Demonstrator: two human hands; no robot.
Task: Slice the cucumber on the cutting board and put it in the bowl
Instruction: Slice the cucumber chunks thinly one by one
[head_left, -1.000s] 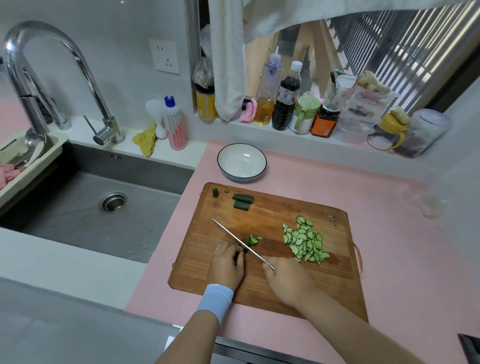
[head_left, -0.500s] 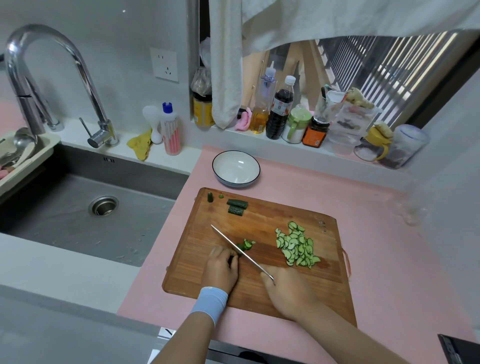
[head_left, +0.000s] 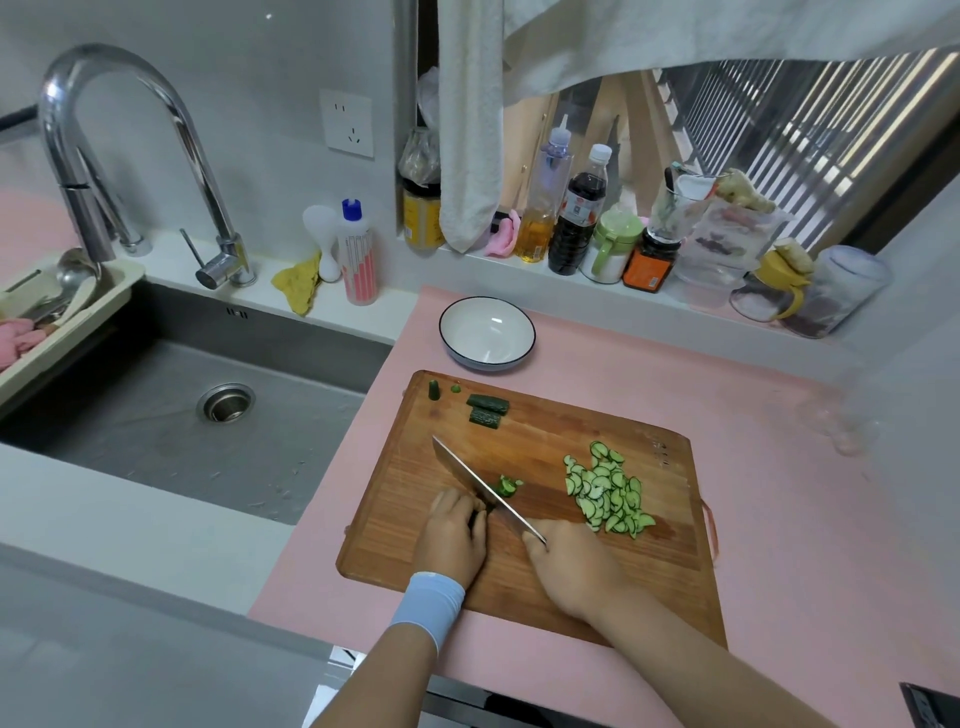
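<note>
On the wooden cutting board (head_left: 535, 577) my left hand (head_left: 453, 535) holds down a short cucumber piece, mostly hidden under its fingers. My right hand (head_left: 574, 564) grips the handle of a knife (head_left: 480, 480) whose blade lies against that piece. Fresh slices (head_left: 508, 486) sit just right of the blade. A pile of cucumber slices (head_left: 608, 491) lies on the board's right half. Two cucumber chunks (head_left: 487, 410) and small end bits (head_left: 434, 389) rest at the board's far left. A white bowl (head_left: 487, 332) with a dark rim stands empty behind the board.
A steel sink (head_left: 171, 415) with a tall faucet (head_left: 104, 156) lies to the left. Bottles and jars (head_left: 582, 223) line the ledge behind the bowl. A towel (head_left: 467, 119) hangs above. The board lies on a pink mat (head_left: 779, 519).
The view has shifted a little. The knife and both hands stay at the same spot on the board, still at the cucumber piece.
</note>
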